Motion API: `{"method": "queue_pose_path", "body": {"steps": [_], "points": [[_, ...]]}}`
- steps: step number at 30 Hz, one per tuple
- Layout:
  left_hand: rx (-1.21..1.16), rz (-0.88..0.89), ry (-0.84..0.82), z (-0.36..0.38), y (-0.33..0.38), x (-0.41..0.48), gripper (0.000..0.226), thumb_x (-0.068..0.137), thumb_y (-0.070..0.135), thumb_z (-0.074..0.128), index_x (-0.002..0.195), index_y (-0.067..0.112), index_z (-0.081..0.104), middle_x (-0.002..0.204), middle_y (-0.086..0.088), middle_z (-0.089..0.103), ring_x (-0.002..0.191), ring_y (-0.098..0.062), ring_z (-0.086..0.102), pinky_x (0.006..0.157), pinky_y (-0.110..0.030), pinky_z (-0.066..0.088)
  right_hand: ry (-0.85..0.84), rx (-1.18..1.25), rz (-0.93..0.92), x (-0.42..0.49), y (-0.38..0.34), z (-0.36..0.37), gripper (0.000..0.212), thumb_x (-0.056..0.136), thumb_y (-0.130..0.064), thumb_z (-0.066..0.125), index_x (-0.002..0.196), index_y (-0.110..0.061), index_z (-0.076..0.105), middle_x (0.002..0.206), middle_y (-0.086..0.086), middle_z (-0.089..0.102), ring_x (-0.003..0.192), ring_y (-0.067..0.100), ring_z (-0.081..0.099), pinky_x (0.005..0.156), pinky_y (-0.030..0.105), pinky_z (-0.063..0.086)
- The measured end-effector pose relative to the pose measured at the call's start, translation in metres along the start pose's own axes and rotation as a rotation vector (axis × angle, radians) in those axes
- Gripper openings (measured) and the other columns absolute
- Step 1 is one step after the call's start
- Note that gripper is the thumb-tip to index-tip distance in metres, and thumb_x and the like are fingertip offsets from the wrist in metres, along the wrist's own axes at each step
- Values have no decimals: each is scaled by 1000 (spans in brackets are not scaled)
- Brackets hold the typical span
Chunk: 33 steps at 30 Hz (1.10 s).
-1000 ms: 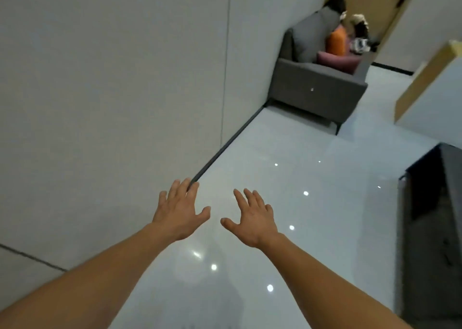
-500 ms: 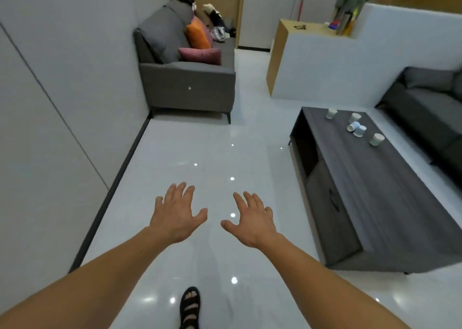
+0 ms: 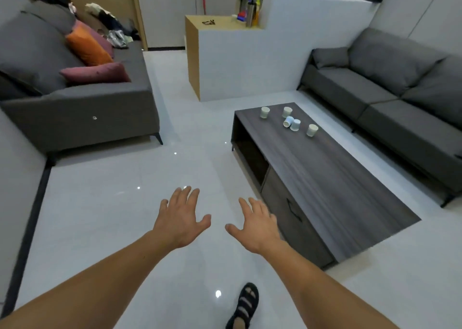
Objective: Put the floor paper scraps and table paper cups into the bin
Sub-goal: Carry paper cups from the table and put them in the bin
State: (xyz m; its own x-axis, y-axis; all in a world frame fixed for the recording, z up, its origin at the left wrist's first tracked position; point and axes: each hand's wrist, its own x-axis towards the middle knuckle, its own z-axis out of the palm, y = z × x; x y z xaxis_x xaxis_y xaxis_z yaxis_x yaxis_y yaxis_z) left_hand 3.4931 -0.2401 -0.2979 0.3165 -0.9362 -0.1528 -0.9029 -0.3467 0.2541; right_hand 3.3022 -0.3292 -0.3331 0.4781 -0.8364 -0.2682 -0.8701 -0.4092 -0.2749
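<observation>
Several paper cups stand on the far end of the dark wooden coffee table (image 3: 325, 178): white ones (image 3: 264, 112) (image 3: 287, 112) (image 3: 312, 130) and a pair of bluish ones (image 3: 292, 123), one of them tipped over. My left hand (image 3: 181, 218) and my right hand (image 3: 256, 225) are stretched out in front of me above the floor, fingers spread and holding nothing. Both are well short of the cups. No bin and no paper scraps show in this view.
A grey sofa (image 3: 75, 98) with orange and pink cushions stands at the left, another grey sofa (image 3: 390, 96) at the right behind the table. A white and wood partition counter (image 3: 240, 53) is at the back. My sandalled foot (image 3: 246, 303) steps on the glossy white floor.
The view has swung right from the wall to the room, bringing the table, the cups and the right sofa into sight. My hands stay outstretched and empty.
</observation>
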Motion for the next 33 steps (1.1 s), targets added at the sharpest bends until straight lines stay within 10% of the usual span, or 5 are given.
{"method": "queue_pose_path", "body": {"steps": [33], "points": [[41,384,-99,-66,156,697,79,88,60,41,151,20,15,156,1,18,144,-21,14,114,-43,23,-56,128,402,549,224,-214,87,88,-59,53,156,-24,10,163,1,7,148,24,12,117,48,24]]}}
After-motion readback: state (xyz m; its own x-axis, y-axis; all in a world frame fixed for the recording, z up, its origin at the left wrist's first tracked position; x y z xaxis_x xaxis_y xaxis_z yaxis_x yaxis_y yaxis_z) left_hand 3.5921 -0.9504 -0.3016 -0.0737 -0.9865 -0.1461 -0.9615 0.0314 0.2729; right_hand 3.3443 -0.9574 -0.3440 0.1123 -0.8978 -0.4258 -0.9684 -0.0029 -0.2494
